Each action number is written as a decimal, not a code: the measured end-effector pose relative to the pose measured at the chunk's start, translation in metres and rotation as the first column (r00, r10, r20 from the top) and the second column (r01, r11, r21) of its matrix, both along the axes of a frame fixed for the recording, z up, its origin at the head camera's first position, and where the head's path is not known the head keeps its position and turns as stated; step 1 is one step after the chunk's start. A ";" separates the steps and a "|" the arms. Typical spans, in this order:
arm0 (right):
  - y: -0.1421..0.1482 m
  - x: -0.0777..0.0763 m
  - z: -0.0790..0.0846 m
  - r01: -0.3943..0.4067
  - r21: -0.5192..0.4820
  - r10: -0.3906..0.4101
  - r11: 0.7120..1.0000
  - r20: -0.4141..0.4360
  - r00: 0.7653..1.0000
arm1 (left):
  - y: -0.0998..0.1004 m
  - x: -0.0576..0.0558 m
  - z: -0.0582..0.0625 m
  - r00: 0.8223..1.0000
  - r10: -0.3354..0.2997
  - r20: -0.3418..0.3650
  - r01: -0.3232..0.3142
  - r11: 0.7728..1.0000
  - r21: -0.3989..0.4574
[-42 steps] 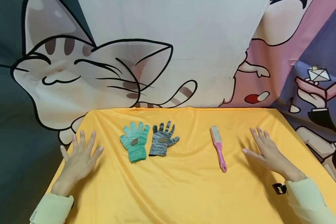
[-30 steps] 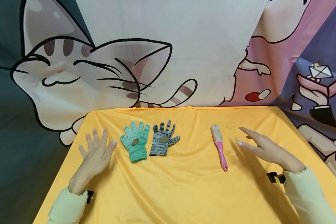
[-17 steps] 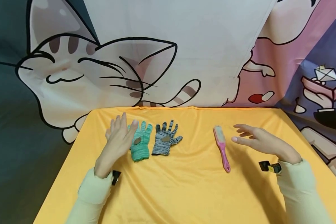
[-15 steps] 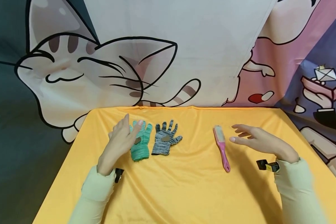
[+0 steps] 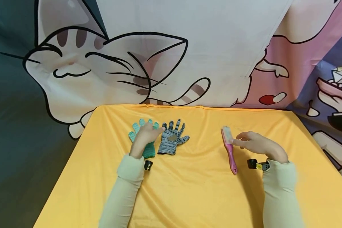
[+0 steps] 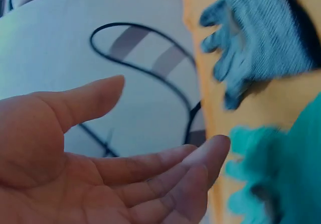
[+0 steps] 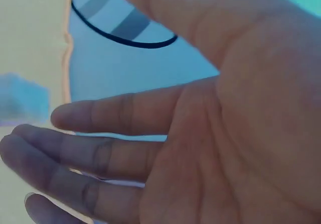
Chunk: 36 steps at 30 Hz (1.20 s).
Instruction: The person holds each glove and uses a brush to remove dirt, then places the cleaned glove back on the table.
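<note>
In the head view my left hand [image 5: 147,135] hangs over the green knitted glove [image 5: 150,150], covering much of it. The left wrist view shows its thumb and fingers apart, with nothing between them and the green glove [image 6: 306,169] beyond the fingertips. To its right lies a dark grey striped glove [image 5: 168,144] with a brown oval patch. My right hand [image 5: 255,143] hovers just right of a pink-handled brush [image 5: 230,154], thumb tip overlapping the pale brush head in the head view. Its fingers are loosely bent and hold nothing in the right wrist view.
A yellow cloth [image 5: 193,190] with soft folds covers the table. Behind its far edge hangs a backdrop [image 5: 222,57] printed with a cartoon cat and other figures. A small dark camera [image 5: 252,164] sits at the right wrist, another camera [image 5: 148,165] at the left.
My left hand has moved right from the table's left side to over the green glove. My right hand has moved left, up to the brush. Gloves and brush lie as before.
</note>
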State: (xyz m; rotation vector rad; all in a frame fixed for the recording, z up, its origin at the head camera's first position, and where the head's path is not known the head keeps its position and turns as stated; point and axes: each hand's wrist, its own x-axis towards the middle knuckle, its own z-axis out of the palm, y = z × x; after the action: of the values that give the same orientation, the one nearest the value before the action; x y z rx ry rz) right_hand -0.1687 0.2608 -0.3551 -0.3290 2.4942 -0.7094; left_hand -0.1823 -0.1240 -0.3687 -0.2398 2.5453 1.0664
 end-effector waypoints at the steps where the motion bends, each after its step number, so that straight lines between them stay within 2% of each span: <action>1: -0.001 -0.001 -0.002 0.002 0.001 -0.002 1.000 0.014 1.000 | 0.003 -0.003 -0.003 0.999 0.011 0.034 -0.011 1.000 0.005; 4: -0.003 -0.003 -0.010 0.010 -0.014 -0.009 1.000 0.059 0.998 | 0.012 -0.008 -0.011 0.995 0.030 0.098 -0.029 0.999 -0.015; 6: -0.004 -0.004 -0.013 0.027 -0.015 -0.026 1.000 0.079 0.997 | 0.017 -0.009 -0.015 0.994 0.030 0.103 -0.025 0.998 -0.058; 8: -0.004 -0.004 -0.016 0.046 -0.014 -0.044 0.999 0.092 0.995 | 0.023 -0.009 -0.020 0.995 0.021 0.097 -0.015 0.998 -0.063; 11: -0.004 -0.004 -0.018 0.064 -0.005 -0.063 0.998 0.087 0.994 | 0.031 -0.007 -0.029 0.999 0.016 0.039 -0.014 0.999 -0.051; 13: -0.003 -0.003 -0.018 0.076 -0.005 -0.075 0.997 0.086 0.993 | 0.037 -0.006 -0.036 0.999 0.034 -0.007 -0.034 0.999 -0.005; 16: -0.003 -0.004 -0.018 0.085 -0.010 -0.084 0.996 0.084 0.993 | 0.043 -0.005 -0.045 0.994 0.076 -0.076 -0.078 0.997 -0.014; 19: -0.003 -0.004 -0.018 0.087 -0.010 -0.086 0.996 0.085 0.993 | 0.048 -0.004 -0.052 0.990 0.107 -0.094 -0.111 0.993 -0.034; 23: -0.001 -0.007 -0.018 0.083 -0.027 -0.080 0.996 0.093 0.992 | 0.051 -0.004 -0.055 0.992 0.104 -0.065 -0.107 0.993 -0.040; 28: 0.000 -0.011 -0.019 0.064 -0.097 -0.053 0.993 0.104 0.993 | 0.052 -0.005 -0.057 0.993 0.118 -0.031 -0.119 0.993 -0.025; 32: -0.003 -0.015 -0.018 0.057 -0.166 -0.040 0.985 0.104 0.994 | 0.052 -0.005 -0.058 0.990 0.130 -0.060 -0.130 0.992 0.004; 36: -0.002 -0.016 -0.019 0.034 -0.233 -0.017 0.972 0.076 0.997 | 0.052 -0.005 -0.059 0.990 0.114 -0.082 -0.111 0.993 0.041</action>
State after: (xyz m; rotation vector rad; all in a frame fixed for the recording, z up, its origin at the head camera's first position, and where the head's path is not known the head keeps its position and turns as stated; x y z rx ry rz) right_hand -0.1846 0.2587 -0.3740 -0.3486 2.3522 -1.0115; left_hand -0.1877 -0.0718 -0.4278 -0.3396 2.6108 1.1871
